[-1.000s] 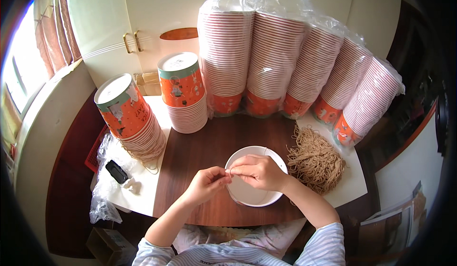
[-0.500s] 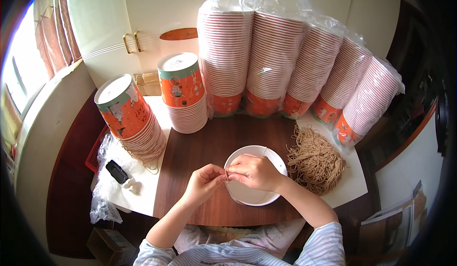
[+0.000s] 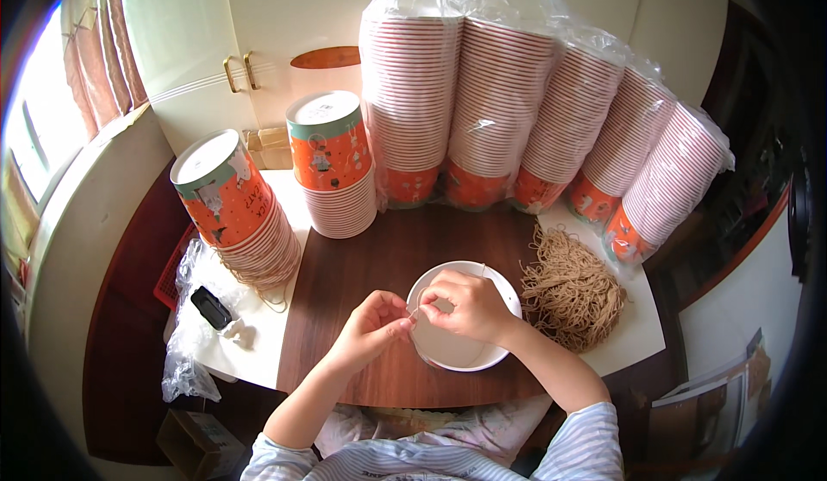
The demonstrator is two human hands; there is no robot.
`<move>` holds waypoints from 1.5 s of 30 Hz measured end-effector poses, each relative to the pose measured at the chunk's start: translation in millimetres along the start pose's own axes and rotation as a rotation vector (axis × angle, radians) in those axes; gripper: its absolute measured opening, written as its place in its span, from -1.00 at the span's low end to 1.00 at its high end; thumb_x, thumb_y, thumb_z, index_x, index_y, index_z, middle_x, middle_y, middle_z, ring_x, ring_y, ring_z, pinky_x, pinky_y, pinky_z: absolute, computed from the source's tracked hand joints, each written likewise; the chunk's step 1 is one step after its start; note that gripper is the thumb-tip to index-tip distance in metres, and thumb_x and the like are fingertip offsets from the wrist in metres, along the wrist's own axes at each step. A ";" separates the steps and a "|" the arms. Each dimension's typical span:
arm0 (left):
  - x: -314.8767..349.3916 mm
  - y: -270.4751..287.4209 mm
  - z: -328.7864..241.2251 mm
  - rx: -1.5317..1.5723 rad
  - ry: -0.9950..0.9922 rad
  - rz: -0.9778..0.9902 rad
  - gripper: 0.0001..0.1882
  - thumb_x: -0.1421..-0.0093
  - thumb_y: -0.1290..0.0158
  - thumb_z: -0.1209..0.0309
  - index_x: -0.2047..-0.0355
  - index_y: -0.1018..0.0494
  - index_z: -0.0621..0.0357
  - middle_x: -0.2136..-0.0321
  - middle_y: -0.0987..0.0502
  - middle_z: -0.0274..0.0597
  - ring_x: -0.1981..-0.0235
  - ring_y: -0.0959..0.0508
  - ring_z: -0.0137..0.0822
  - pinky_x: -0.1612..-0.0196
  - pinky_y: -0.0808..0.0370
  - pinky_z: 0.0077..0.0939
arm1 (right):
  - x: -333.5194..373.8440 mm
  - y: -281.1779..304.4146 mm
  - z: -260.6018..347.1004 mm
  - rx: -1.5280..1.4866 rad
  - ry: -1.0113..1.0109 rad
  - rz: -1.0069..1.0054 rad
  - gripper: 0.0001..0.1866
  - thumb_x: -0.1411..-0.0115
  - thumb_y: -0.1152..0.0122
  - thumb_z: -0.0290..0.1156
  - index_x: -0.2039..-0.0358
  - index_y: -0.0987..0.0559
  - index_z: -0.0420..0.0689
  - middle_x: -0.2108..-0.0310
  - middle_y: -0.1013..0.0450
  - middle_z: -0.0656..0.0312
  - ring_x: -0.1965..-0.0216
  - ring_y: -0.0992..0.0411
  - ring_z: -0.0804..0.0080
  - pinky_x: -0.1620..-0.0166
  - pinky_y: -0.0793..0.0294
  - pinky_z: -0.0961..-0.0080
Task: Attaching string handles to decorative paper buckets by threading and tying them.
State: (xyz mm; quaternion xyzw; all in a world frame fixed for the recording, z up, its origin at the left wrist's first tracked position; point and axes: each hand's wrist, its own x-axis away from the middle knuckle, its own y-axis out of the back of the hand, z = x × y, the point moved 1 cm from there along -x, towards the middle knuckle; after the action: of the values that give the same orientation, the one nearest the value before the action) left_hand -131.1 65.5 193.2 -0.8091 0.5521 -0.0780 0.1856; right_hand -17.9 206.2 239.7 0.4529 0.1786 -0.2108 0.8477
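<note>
A white paper bucket stands mouth up at the front of the brown tabletop. At its left rim, my left hand pinches a thin tan string between thumb and forefinger. My right hand reaches over the bucket's mouth, its fingertips closed on the same string close to the left ones. The exact run of the string there is too fine to follow. A short end of string also shows at the bucket's far rim. Right of the bucket lies a tangled heap of tan strings.
Tall stacks of nested buckets in clear plastic line the back right. Two shorter upside-down stacks stand left: one with strings, one without. A black object lies on crumpled plastic. An open carton sits below.
My fingertips have drawn slightly apart at the bucket's left rim, and the left fingers have loosened a little. The bucket stays in place.
</note>
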 end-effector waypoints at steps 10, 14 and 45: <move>3.4 -7.8 1.6 -0.659 -0.219 -0.172 -0.86 -0.07 -0.09 0.48 0.36 -0.44 0.30 0.62 -0.48 -0.28 0.60 -0.41 -0.64 0.53 -0.39 -0.71 | 2.2 -4.2 6.7 -0.010 -0.003 -0.027 -0.93 0.13 -0.24 -0.45 0.58 -0.51 -0.06 0.54 -0.43 0.34 0.54 -0.42 0.44 0.50 -0.41 0.54; 3.2 2.3 12.2 -0.505 -0.174 -0.177 -0.84 -0.06 -0.09 0.49 0.33 -0.44 0.29 0.61 -0.50 -0.26 0.59 -0.43 -0.63 0.52 -0.40 -0.70 | 6.2 -6.5 3.6 0.015 -0.051 0.005 -0.95 0.11 -0.23 -0.46 0.58 -0.51 -0.07 0.53 -0.43 0.34 0.53 -0.43 0.44 0.48 -0.41 0.54; 4.0 -7.9 -2.0 -0.622 -0.158 -0.132 -0.83 -0.07 -0.08 0.42 0.47 -0.40 0.29 0.66 -0.38 -0.29 0.63 -0.34 -0.62 0.59 -0.31 -0.66 | 5.6 -7.7 11.4 0.025 0.014 -0.035 -0.93 0.15 -0.24 -0.48 0.60 -0.51 -0.07 0.56 -0.43 0.34 0.55 -0.42 0.45 0.52 -0.40 0.56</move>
State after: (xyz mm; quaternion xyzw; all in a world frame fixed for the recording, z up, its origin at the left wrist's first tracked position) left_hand -123.4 63.9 197.8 -0.8647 0.4796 0.1457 -0.0337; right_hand -15.9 191.7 237.6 0.4618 0.1899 -0.2247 0.8368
